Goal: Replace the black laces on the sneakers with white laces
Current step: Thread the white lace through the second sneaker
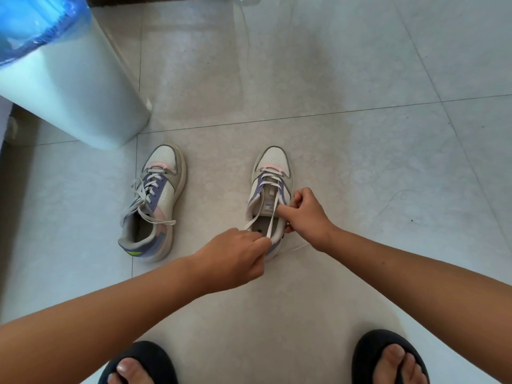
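2 sneakers (155, 200) upright on floor, apart; white laces (270, 178) threaded.

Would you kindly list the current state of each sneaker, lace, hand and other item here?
Left white-and-purple sneaker: upright on the tiled floor, fully laced with a white lace, ends loose.
Right white-and-purple sneaker: upright, partly laced.
White flat lace: threaded through the lower eyelets, ends pulled back.
Left hand: pinches one lace end.
Right hand: grips the sneaker's collar area.
White bin with blue liner: standing, open.
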`<state>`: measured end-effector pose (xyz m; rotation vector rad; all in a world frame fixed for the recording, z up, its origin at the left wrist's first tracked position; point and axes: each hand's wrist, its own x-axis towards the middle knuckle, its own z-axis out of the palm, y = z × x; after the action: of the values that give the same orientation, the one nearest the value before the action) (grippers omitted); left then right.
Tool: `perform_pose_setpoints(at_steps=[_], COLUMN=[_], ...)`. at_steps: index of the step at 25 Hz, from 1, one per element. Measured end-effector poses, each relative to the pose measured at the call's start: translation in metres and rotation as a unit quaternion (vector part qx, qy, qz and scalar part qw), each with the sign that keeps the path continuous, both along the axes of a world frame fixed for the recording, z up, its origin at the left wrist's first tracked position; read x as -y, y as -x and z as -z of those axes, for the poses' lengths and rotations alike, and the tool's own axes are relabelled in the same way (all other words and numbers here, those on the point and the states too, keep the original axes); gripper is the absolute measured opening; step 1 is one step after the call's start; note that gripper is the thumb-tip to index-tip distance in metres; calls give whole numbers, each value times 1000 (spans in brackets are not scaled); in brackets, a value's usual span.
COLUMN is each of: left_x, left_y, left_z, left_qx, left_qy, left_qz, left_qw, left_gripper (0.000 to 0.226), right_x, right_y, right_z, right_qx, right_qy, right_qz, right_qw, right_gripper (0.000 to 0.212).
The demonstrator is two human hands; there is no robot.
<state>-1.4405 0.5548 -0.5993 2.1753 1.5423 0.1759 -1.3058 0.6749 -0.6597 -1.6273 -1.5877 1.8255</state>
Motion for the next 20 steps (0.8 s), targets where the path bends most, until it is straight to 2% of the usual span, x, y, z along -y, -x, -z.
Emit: perform_pose_setpoints(at_steps=[5, 7, 10, 11, 12, 14, 15, 16, 18, 19, 20], left_x=[14, 16, 18, 16, 13, 4, 1, -3, -9, -10, -11], left_y=[12, 10, 8, 9, 13, 28, 40, 51, 72, 79, 84], left_z=[6, 10, 7, 3, -2, -11, -16, -21, -26, -25, -23], left_qx=[-49, -43, 75, 134, 200, 328, 361, 371, 344, 305, 242], left_qy=[10, 40, 108, 140, 171, 205, 209, 210, 191, 170, 141], left_qz=[15, 2, -114, -182, -260, -386, -420, -441, -469, -477, -471], left_qw=[999, 998, 985, 964, 929, 838, 806, 790, 791, 806, 836], left_gripper=[12, 14, 16, 18, 19, 19, 18, 18, 17, 17, 17], right_x=[2, 4, 7, 8, 7, 5, 4, 3, 2, 2, 2], right_y=[1, 3, 2, -1, -4, -9, -12, -15, -18, -20, -20], right_z=[-4, -7, -9, -9, -10, -12, -12, -13, -15, -15, -16], right_qx=[51, 68, 76, 82, 88, 100, 105, 110, 118, 121, 124], right_qy=[-77, -100, -140, -163, -182, -200, -204, -207, -214, -218, -224], right_qz=[-49, -67, -102, -123, -142, -159, -157, -155, -163, -172, -179], right_qw=[994, 990, 982, 975, 969, 962, 961, 960, 956, 953, 950], right_gripper=[27, 24, 24, 24, 24, 23, 22, 22, 21, 20, 19])
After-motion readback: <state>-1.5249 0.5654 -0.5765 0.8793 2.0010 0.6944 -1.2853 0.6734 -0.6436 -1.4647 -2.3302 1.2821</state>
